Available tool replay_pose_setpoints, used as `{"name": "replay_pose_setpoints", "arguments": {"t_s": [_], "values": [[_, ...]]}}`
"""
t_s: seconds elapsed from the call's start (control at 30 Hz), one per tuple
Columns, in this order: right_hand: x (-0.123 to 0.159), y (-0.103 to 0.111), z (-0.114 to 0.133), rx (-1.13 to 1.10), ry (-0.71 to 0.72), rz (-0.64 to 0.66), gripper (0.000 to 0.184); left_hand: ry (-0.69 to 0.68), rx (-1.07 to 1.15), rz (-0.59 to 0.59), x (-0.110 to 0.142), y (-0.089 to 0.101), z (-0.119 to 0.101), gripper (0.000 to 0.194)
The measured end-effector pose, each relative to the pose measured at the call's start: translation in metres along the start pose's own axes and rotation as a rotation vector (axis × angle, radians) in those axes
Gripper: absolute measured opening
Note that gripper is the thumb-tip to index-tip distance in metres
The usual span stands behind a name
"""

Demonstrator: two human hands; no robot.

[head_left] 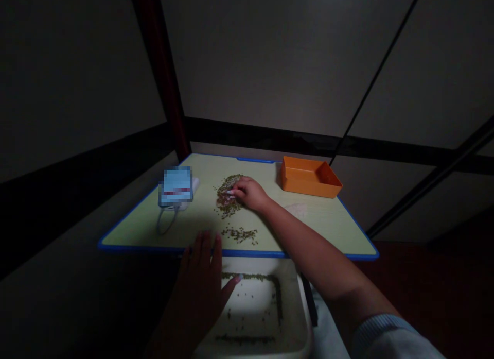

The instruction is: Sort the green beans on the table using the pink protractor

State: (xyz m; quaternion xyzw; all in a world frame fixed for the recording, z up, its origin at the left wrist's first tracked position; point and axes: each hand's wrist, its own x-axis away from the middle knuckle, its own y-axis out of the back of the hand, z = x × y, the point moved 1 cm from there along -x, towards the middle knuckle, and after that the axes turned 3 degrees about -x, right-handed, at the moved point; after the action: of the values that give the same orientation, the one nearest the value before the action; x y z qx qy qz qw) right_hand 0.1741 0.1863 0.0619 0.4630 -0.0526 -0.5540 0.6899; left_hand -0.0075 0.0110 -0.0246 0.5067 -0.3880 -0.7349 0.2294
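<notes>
My right hand (pixel 251 194) reaches over the tabletop, its fingers bent together at the right side of a pile of small greenish-brown grains (pixel 228 198). What lies between the fingertips is too small to make out. My left hand (pixel 206 269) has its fingers spread, the fingertips at the table's near edge and the thumb out over a white bin (pixel 304 318). A smaller band of grains (pixel 241 235) lies on the table close to that edge. Inside the bin, more grains line the far, right and near sides, with a few scattered across the bottom.
An orange open box (pixel 311 186) stands at the table's back right. On the left is a blurred-out screen (pixel 176 186) with a white cable (pixel 165 231). The pale table (pixel 135 233) has a blue rim. Walls stand close behind and to the left.
</notes>
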Motion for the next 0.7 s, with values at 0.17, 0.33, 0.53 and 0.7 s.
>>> {"name": "replay_pose_setpoints", "arguments": {"t_s": [0.17,0.33,0.53,0.7], "values": [[0.009,0.005,-0.001,-0.027,0.015,0.016,0.023,-0.019,0.038,-0.008,-0.001,0.004,0.0,0.089],[0.02,0.011,0.0,-0.041,0.001,0.051,0.024,0.004,0.057,0.039,-0.002,0.004,0.0,0.088],[0.039,0.022,0.001,-0.054,-0.006,0.078,0.024,-0.015,0.053,0.044,-0.002,0.006,0.001,0.082],[0.059,0.035,0.002,-0.063,-0.02,0.065,0.025,-0.045,0.023,0.015,-0.005,0.006,0.002,0.083]]}}
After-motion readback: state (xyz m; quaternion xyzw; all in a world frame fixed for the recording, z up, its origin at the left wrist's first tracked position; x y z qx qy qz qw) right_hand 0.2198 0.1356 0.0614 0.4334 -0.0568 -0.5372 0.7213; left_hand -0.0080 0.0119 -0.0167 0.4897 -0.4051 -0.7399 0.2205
